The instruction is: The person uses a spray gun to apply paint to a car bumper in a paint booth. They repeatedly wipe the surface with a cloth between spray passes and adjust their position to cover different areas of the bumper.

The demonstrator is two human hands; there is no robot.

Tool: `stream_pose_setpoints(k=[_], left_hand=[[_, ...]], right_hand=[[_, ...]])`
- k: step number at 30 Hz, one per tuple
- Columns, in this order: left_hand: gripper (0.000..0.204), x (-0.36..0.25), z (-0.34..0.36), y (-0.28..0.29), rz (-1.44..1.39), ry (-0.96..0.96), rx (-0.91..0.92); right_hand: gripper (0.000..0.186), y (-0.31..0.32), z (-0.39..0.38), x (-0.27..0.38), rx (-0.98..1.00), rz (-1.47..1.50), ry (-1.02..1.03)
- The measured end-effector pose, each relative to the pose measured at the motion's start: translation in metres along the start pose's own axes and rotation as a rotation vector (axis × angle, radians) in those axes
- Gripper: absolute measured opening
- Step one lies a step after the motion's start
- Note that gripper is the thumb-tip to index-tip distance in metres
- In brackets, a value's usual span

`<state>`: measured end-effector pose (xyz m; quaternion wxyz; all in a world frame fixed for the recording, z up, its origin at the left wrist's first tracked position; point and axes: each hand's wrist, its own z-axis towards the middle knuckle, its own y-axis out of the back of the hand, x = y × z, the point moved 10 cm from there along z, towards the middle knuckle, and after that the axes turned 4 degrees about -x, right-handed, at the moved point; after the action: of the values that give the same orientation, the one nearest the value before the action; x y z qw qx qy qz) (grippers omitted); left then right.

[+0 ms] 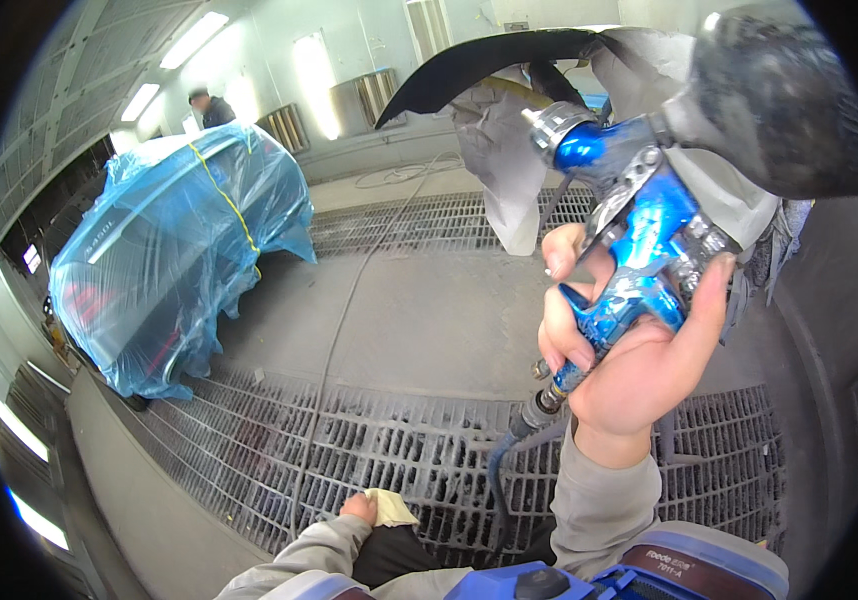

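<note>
Raised close to the camera, my right hand [639, 370] is wrapped round the handle of a blue spray gun [639, 235]. A finger lies at its metal trigger, and the nozzle points to the upper left. On top of the gun sits a dark cup [779, 105]. From the base of the handle a dark air hose [499, 470] runs down past my sleeve. Low at the left, my left hand [359, 507] is closed on a pale yellow cloth [390, 508].
A car under blue plastic film [179, 250] with a yellow cord stands at the left. A person [211, 107] is behind it. Beyond the gun is a black curved panel [489, 65] with paper masking [504, 150]. Metal grating [419, 430] crosses the floor, and a hose [334, 340] lies over it.
</note>
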<state>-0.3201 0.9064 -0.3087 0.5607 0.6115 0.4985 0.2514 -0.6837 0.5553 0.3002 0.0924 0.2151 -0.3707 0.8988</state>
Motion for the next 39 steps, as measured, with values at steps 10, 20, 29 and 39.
stream_pose_setpoints(k=[10,20,29,39], left_hand=[[0.058,0.012,0.003,-0.003,0.007,0.002,0.022],[0.059,0.023,0.006,0.004,0.018,-0.053,0.009],[0.058,0.018,0.011,0.002,-0.02,-0.143,-0.009],[0.059,0.01,0.016,-0.005,0.013,-0.123,0.033]], right_hand=[[0.085,-0.002,0.007,-0.01,-0.019,-0.037,-0.052],[0.084,0.011,0.013,0.004,-0.11,0.042,-0.015],[0.085,0.015,0.018,0.01,-0.137,0.043,-0.006],[0.088,0.013,0.018,0.007,-0.119,0.05,-0.019]])
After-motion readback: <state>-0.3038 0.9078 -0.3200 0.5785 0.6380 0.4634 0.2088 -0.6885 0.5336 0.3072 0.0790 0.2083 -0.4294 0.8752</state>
